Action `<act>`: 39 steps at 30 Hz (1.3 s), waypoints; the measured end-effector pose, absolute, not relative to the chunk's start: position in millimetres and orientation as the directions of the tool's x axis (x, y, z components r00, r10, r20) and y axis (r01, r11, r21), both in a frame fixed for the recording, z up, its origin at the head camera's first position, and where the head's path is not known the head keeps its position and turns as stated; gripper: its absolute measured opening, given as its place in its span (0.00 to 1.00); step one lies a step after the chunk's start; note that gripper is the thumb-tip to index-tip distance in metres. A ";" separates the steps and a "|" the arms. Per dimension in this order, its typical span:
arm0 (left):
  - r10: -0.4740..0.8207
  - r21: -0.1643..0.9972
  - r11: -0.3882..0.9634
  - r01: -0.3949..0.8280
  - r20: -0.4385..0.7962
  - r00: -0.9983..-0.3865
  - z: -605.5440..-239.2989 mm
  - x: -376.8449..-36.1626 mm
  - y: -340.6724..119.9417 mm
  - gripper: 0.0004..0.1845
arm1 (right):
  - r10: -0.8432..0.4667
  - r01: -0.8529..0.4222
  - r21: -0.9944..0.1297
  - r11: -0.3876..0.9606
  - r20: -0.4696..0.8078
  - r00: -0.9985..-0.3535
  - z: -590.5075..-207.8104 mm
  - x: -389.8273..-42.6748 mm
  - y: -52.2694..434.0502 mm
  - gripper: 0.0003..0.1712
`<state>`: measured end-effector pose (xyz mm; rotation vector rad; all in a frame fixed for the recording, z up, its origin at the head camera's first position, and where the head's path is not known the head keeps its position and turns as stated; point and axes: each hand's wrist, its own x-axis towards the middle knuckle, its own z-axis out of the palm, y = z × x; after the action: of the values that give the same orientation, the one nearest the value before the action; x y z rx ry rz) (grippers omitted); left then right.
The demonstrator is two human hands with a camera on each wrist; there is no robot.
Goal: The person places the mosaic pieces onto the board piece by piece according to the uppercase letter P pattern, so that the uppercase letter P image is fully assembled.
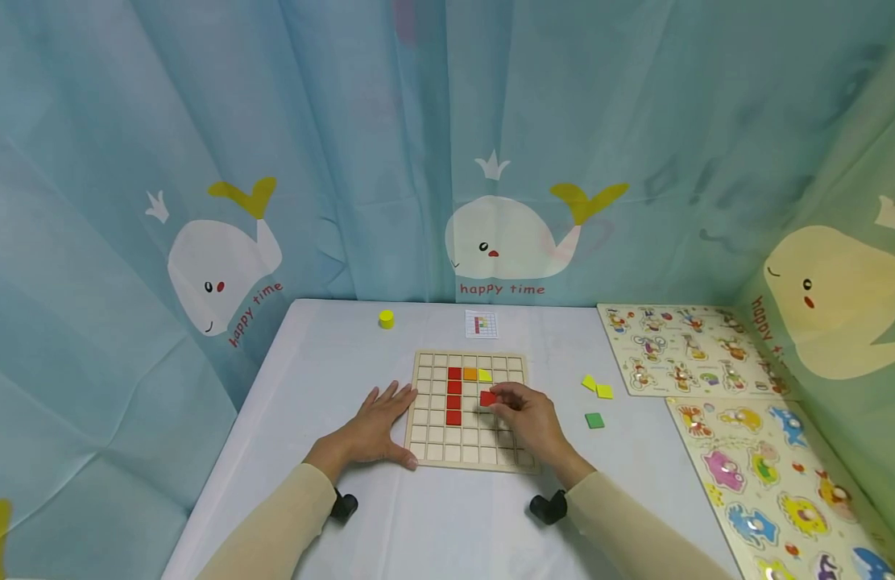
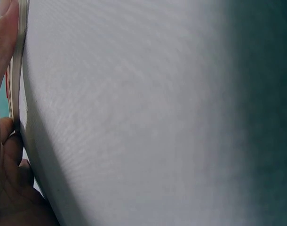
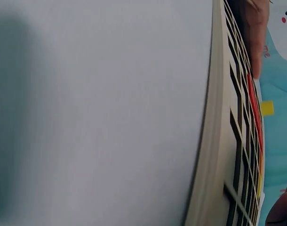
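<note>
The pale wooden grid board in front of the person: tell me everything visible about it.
The pale wooden grid board lies flat on the white table, divided into square cells. Four red tiles fill one column, with an orange tile and a yellow tile beside its top. The left hand presses its left edge; the right hand holds a red tile over it.

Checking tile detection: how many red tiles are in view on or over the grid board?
5. Four sit in a vertical column in the grid board; the fifth, a red tile, is pinched by the right hand over the board. That hand may hide others.
</note>
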<state>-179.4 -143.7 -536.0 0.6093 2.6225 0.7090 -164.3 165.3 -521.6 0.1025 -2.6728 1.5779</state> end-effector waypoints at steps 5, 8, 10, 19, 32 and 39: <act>0.487 0.540 0.783 0.309 -0.223 -0.844 -536.7 -179.6 -144.0 0.71 | -0.067 -0.062 -0.887 0.457 0.035 -0.997 -522.9 -160.9 152.8 0.14; 0.483 0.540 0.784 0.304 -0.224 -0.846 -537.0 -179.2 -144.1 0.72 | -0.084 -0.072 -0.892 0.447 0.038 -0.996 -524.6 -158.5 146.0 0.13; 0.482 0.541 0.784 0.302 -0.226 -0.847 -536.9 -178.8 -144.1 0.71 | -0.094 -0.082 -0.893 0.443 0.044 -0.995 -525.5 -156.7 141.6 0.13; 0.489 0.537 0.784 0.312 -0.223 -0.844 -537.1 -178.6 -144.5 0.70 | -0.151 -0.105 -0.864 0.493 0.034 -0.988 -532.3 -146.9 127.4 0.12; 0.492 0.539 0.782 0.312 -0.228 -0.840 -537.6 -178.3 -145.5 0.70 | -0.242 -0.225 -0.703 0.675 0.077 -0.967 -535.5 -143.0 120.1 0.11; 0.478 0.529 0.795 0.298 -0.243 -0.844 -537.1 -179.2 -144.5 0.70 | -0.271 -0.257 -0.690 0.677 0.092 -0.958 -533.3 -142.5 120.8 0.11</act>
<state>-179.2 -144.5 -537.1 0.5879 2.6178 0.6850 -142.5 120.8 -533.3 0.4558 -2.8930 1.1857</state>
